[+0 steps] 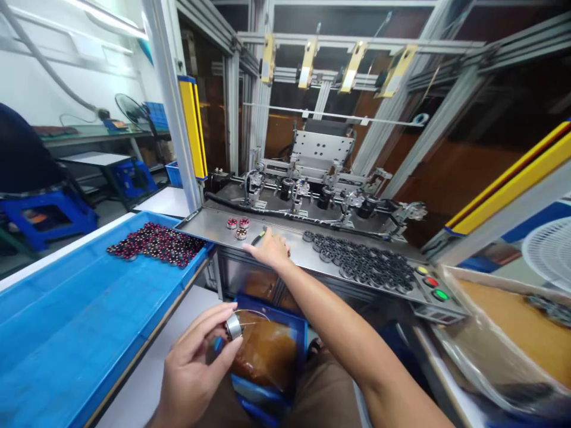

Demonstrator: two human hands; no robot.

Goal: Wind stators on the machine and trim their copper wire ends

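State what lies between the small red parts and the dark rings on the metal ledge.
The head view shows the right hand there, with a green-and-black handle by its thumb.

At the far left, a pale wall [27, 65] catches the glare of a bright tube light [109, 16], and a grey hose [44, 76] slopes down in front of it. Lower down stand a long green-topped workbench [84, 137], a small white-topped table [96, 158] and, nearer, a blue plastic stool [49, 217]. A black fan [129, 109] stands just left of some blue crates [157, 116]. Grey floor [113, 209] shows between the furniture. From the middle to the right, aluminium posts [234, 101] frame dark brownish panels [504, 166], and a round white grille [548, 249] sits at the right edge
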